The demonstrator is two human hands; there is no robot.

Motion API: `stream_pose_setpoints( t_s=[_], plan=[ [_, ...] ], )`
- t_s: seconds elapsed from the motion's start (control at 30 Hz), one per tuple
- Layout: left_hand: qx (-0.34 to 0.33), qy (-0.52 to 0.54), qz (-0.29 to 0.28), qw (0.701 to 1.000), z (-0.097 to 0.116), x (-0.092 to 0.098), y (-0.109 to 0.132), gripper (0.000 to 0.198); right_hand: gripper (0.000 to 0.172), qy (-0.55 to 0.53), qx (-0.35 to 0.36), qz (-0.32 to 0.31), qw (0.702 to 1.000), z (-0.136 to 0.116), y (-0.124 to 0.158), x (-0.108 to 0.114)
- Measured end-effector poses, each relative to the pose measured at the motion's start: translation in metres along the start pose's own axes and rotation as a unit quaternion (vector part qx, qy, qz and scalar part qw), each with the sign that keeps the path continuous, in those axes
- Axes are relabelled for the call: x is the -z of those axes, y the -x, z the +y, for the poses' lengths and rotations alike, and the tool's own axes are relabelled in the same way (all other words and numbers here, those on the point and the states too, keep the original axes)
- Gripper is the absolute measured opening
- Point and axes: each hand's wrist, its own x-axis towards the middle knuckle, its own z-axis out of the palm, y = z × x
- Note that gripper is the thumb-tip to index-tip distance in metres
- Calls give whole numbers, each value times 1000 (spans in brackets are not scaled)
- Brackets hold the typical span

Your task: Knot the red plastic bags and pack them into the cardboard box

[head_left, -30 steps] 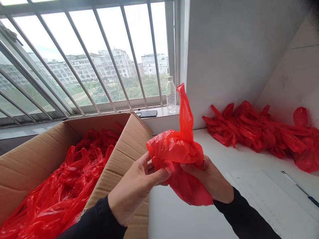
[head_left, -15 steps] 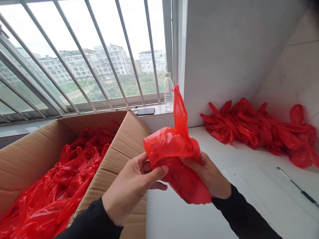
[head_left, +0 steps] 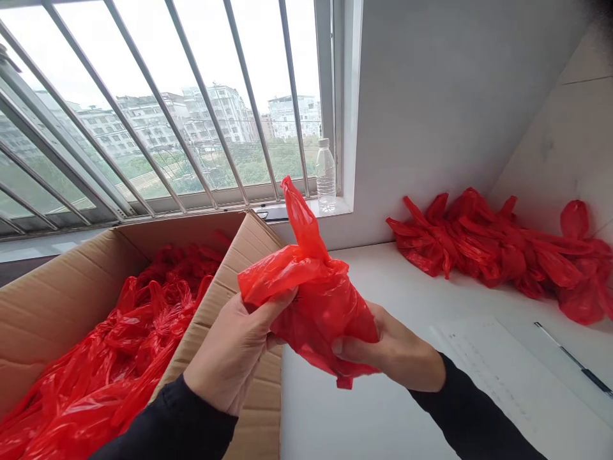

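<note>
Between my two hands, above the white table, is a red plastic bag (head_left: 325,306) with one handle loop sticking up. My left hand (head_left: 244,348) grips its left side, the thumb tucked under a fold of the plastic. On the lower right, my right hand (head_left: 387,354) holds the bag with the thumb across its front and the other fingers behind it. What the bag contains, if anything, cannot be made out. To the left stands an open cardboard box (head_left: 239,268) with many crumpled red plastic bags (head_left: 119,364) inside.
More red bags (head_left: 502,249) are heaped along the wall at the right back. A sheet of paper (head_left: 502,377) and a pen (head_left: 572,358) lie on the white table (head_left: 325,428). A clear bottle (head_left: 326,176) stands on the sill beside a dark phone (head_left: 278,212), below the barred window.
The bag has turned and shifted left, its upright handle now leaning left. My left hand has closed more firmly on its side, and my right thumb has moved lower on it.
</note>
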Motion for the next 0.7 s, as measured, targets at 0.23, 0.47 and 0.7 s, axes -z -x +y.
stream_pose_setpoints(
  t_s=[0.23, 0.47, 0.7],
  plan=[
    [54, 10, -182, 982, -6, -5, 1, 32, 24, 43, 35, 61, 997, 3, 2, -3],
    [39, 16, -48, 998, -9, 5, -4, 34, 36, 74, 21, 114, 990, 4, 4, 0],
    [41, 11, -164, 986, -8, -4, -1, 36, 33, 38, 14, 115, 993, -1, 5, -2]
  ],
)
